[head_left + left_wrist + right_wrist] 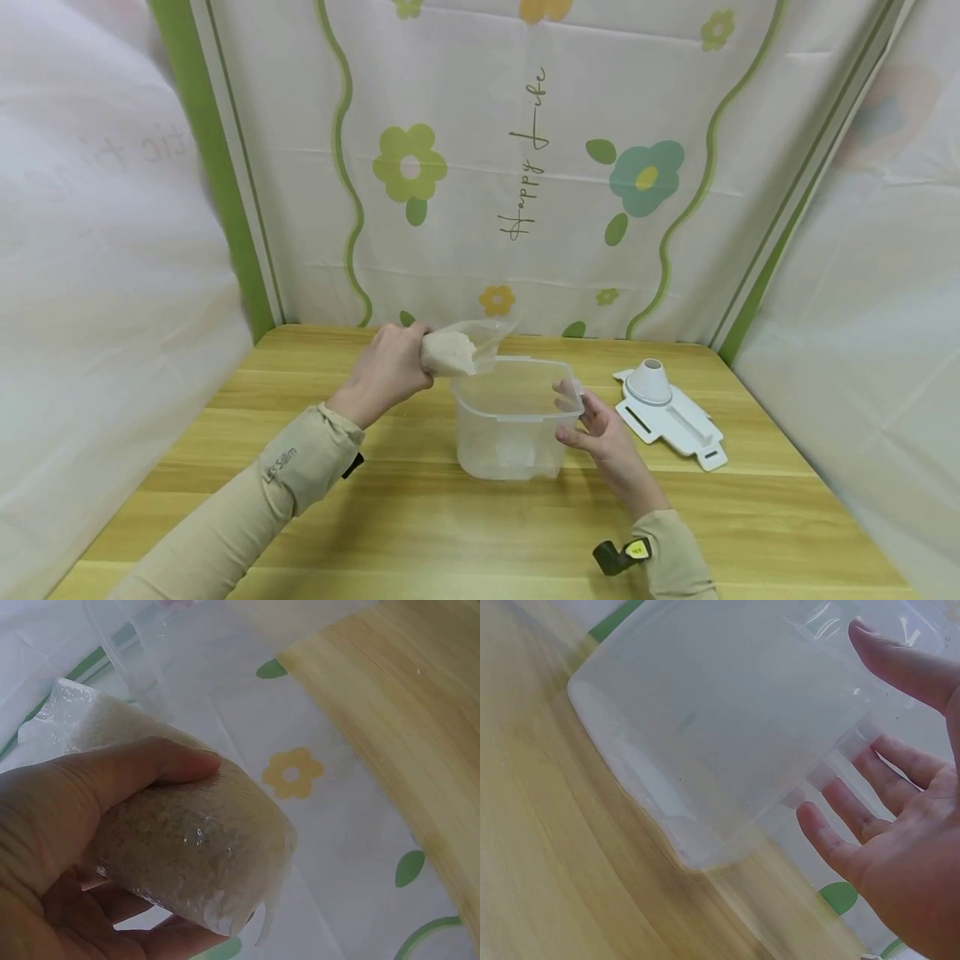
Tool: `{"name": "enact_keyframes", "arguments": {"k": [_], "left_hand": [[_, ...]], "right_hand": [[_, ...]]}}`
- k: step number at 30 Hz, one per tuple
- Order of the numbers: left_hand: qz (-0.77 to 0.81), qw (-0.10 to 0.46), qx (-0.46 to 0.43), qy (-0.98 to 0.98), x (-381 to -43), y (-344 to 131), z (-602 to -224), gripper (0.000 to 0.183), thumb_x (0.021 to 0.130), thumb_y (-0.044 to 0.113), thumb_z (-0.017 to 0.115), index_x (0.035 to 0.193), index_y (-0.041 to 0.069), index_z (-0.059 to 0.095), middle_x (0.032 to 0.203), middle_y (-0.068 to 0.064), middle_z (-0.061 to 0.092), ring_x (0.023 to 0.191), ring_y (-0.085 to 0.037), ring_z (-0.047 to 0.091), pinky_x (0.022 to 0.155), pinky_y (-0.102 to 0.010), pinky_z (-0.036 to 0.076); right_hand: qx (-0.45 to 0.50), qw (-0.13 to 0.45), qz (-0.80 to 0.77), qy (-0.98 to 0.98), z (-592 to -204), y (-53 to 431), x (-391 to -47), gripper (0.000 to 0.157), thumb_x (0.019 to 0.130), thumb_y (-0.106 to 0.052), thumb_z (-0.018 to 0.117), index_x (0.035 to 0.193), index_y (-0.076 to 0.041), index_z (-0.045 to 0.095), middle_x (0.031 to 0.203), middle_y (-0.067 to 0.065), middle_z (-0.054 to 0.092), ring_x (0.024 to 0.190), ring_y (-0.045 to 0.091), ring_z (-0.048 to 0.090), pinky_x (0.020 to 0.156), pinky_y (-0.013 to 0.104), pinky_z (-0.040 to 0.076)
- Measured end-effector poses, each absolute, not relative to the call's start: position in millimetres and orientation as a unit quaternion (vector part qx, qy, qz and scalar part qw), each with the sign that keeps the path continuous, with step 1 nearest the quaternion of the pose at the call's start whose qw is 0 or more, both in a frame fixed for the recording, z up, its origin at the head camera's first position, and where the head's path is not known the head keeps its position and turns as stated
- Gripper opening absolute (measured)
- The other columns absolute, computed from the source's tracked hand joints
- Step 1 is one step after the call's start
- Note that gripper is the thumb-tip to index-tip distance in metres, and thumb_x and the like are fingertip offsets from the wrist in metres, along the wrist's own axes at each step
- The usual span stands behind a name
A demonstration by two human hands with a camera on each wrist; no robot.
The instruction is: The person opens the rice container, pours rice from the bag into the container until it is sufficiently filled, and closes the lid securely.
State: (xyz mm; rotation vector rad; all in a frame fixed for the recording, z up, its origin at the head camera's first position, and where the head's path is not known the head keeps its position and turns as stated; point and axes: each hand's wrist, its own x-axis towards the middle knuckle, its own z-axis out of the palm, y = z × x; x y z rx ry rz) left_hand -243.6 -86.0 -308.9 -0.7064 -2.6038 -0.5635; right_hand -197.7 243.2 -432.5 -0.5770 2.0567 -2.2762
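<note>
My left hand (392,367) grips a clear plastic bag of rice (448,353), thumb across one side and fingers underneath. Tilted over, the bag has its loose mouth toward the right, above the left rim of a translucent plastic bin (510,417). Packed grains show through the film of the bag (199,840) in the left wrist view. The bin stands upright on the table, its top uncovered. At its right side is my right hand (603,437), thumb and fingers spread. In the right wrist view the fingertips (838,796) reach the bin's wall (705,735).
A white plastic lid-like part (678,421) with a cone-shaped spout (651,382) lies on the wooden table (450,542) to the right of the bin. Flower-printed curtains (465,275) enclose the table at the back and both sides.
</note>
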Motion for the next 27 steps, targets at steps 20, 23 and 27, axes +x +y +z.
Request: {"name": "enact_keyframes", "arguments": {"k": [20, 23, 27], "left_hand": [[-0.103, 0.275, -0.307, -0.905, -241.0, -86.8, -300.8, 0.045, 0.059, 0.005, 0.086, 0.1, 0.012, 0.068, 0.087, -0.008, 0.072, 0.086, -0.032, 0.062, 0.052, -0.045, 0.055], [-0.103, 0.283, -0.32, -0.898, -241.0, -87.2, -300.5, 0.043, 0.06, 0.003, 0.084, 0.099, 0.013, 0.07, 0.086, -0.007, 0.072, 0.086, -0.032, 0.061, 0.052, -0.045, 0.055], [-0.101, 0.282, -0.329, -0.895, -240.7, -86.9, -298.8, 0.041, 0.06, 0.003, 0.082, 0.099, 0.013, 0.07, 0.084, -0.008, 0.071, 0.085, -0.032, 0.061, 0.053, -0.045, 0.055]], "right_hand": [[-0.19, 0.007, -0.726, 0.661, -435.7, 244.2, -199.8, 0.071, 0.09, 0.003, 0.068, 0.151, -0.002, 0.033, 0.154, 0.017, 0.033, 0.14, 0.036, 0.027, 0.103, 0.032, 0.042], [-0.19, 0.005, -0.722, 0.665, -436.2, 244.4, -200.0, 0.071, 0.09, 0.002, 0.068, 0.151, -0.002, 0.033, 0.153, 0.013, 0.036, 0.139, 0.035, 0.029, 0.103, 0.032, 0.041], [-0.189, 0.005, -0.723, 0.664, -436.5, 244.7, -200.0, 0.071, 0.09, 0.002, 0.068, 0.151, -0.002, 0.033, 0.153, 0.013, 0.036, 0.139, 0.035, 0.029, 0.103, 0.031, 0.042]]}}
